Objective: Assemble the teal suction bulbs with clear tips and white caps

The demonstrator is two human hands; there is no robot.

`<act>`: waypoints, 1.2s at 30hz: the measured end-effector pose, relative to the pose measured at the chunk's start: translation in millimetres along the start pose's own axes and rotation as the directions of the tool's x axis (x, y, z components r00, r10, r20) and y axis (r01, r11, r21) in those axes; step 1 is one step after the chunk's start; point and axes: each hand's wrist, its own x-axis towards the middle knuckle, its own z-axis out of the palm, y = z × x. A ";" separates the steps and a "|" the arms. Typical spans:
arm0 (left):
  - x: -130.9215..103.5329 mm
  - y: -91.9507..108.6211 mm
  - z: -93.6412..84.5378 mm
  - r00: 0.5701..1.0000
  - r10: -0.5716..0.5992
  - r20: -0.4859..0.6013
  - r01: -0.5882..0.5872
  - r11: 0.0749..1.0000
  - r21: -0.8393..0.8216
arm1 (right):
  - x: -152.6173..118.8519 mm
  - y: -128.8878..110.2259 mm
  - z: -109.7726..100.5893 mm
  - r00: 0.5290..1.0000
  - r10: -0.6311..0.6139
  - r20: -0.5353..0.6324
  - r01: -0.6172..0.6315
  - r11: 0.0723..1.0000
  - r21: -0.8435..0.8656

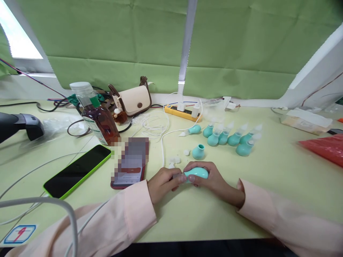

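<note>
Both hands meet over the table around one teal squeeze bulb (200,172), which lies on its side with its neck pointing left. My right hand (211,178) wraps the bulb's body. My left hand (166,181) pinches a clear nozzle (177,176) at the neck; the fingers partly hide the joint. Just beyond stands an open teal bulb (198,152) without a nozzle, beside a small white piece (187,152). Some clear plastic parts (174,160) lie past my left fingers. Several teal bulbs with clear tips (234,139) stand farther back, and another bulb (194,129) lies on its side.
At the left are a green-edged phone (77,172), a red-edged phone (131,167), a brown drink bottle (100,119) and a cream handbag (136,100). A yellow power strip (171,111) with white cables sits behind. A red plastic bag (325,148) and a tissue pack (305,121) lie right.
</note>
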 end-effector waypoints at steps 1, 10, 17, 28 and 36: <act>-0.3 0.5 0.2 1.000 -0.018 0.000 0.018 1.000 -0.017 | 1.4 -0.2 -1.4 0.999 0.045 0.012 -0.046 0.998 0.042; -1.8 2.4 2.9 0.996 -0.071 0.052 0.078 0.983 -0.165 | 6.0 9.1 -5.5 0.985 0.140 0.103 -0.163 0.946 0.281; -1.9 0.9 5.8 0.990 -0.087 0.107 0.117 0.941 -0.316 | 4.4 5.2 -5.4 0.973 0.202 0.114 -0.228 0.919 0.320; -4.0 12.9 -4.5 1.000 0.023 0.000 -0.023 0.988 -0.155 | 12.0 2.6 -22.5 0.960 0.092 0.264 -0.219 0.835 0.505; 5.0 -1.0 -7.1 0.986 0.155 0.062 -0.136 0.534 0.835 | 15.4 0.1 -28.3 0.947 -0.005 0.322 -0.137 0.898 0.419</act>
